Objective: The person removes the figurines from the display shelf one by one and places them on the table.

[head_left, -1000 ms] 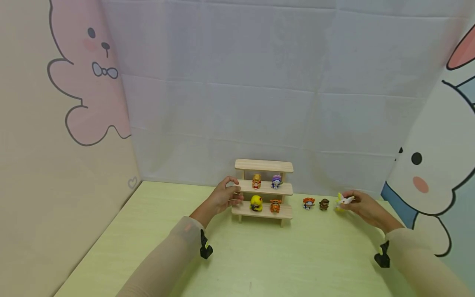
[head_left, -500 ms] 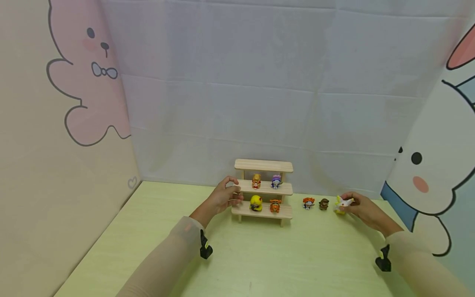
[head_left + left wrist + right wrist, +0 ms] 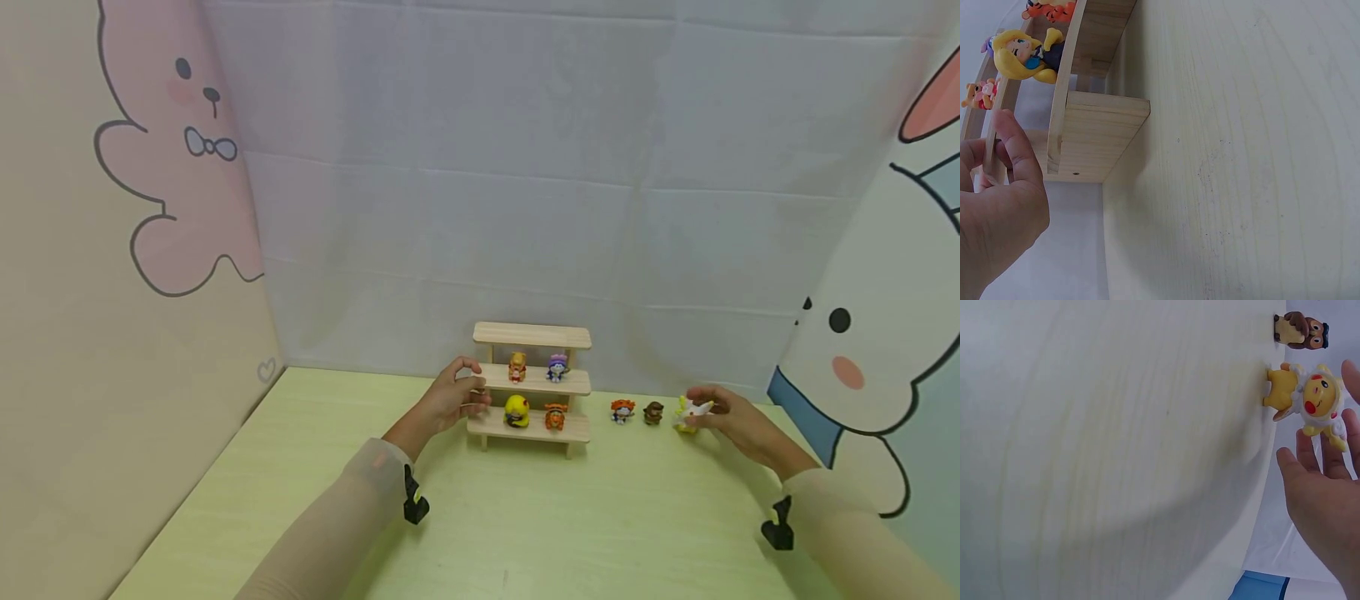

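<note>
My left hand is at the left end of a three-tier wooden display shelf, gripping the middle plank between thumb and fingers, as the left wrist view shows. Over on the right, a yellow figurine with red cheeks and a white woolly hood stands upright on the table. My right hand is around its far side, with the fingers spread loosely and partly hidden behind it. Whether a fingertip touches it I cannot tell. A brown owl figurine stands just beside it.
Two figurines, an orange bear and a purple-hatted one, stand on the middle tier. A yellow-haired figurine and a tiger occupy the bottom tier. An orange-and-white figurine stands between shelf and owl.
The yellow-and-white figurine, held tilted in my right hand earlier, now stands upright beside the owl, and the right fingers have loosened. My left hand has stayed at the shelf.
</note>
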`<state>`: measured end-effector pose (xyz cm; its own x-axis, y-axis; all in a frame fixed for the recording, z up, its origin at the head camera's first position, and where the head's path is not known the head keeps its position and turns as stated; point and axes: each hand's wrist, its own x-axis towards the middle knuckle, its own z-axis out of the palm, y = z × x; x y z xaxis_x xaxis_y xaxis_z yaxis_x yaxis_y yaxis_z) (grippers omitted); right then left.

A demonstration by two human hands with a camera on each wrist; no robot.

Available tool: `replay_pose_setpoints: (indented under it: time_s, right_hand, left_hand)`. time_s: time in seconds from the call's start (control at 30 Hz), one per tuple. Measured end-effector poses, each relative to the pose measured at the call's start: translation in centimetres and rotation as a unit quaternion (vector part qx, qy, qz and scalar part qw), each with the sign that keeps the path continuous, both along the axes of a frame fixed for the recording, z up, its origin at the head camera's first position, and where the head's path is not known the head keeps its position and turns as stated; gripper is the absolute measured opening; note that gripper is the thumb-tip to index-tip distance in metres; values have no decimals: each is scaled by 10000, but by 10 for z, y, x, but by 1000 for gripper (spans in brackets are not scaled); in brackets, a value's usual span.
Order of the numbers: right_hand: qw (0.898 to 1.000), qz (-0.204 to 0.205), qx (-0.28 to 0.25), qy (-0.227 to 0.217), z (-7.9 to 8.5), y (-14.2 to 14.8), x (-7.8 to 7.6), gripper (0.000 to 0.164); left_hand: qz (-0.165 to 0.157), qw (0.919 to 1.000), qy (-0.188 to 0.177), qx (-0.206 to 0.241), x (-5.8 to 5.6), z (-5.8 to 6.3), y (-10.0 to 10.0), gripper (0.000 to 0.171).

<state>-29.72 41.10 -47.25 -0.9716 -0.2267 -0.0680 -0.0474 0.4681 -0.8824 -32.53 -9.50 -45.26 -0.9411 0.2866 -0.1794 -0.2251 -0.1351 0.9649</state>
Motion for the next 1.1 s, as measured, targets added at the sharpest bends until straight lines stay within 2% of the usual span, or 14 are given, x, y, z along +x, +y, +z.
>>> replay_pose_setpoints:
  time_s: [0.23, 0.5, 0.8, 0.9, 1.1]
  right_hand:
    - [9995, 31, 281, 156, 21, 4, -1, 70]
    - [9996, -92, 15, 266, 53, -5, -3, 76]
    - [9972, 48, 418, 616, 82, -44, -1, 70]
    - [9964, 152, 487, 675, 86, -59, -1, 67]
    - [9961, 395, 302, 728, 90, -93, -4, 63]
  left_hand:
    - [11, 10000, 19, -41, 1, 1, 0, 16]
    - [13, 10000, 37, -25, 1, 0, 0, 16]
    - [-32, 10000, -3, -37, 0, -1, 0, 15]
    - [-31, 10000, -5, -46, 0, -1, 0, 15]
    - [-2, 10000, 13, -71, 0, 0, -1, 15]
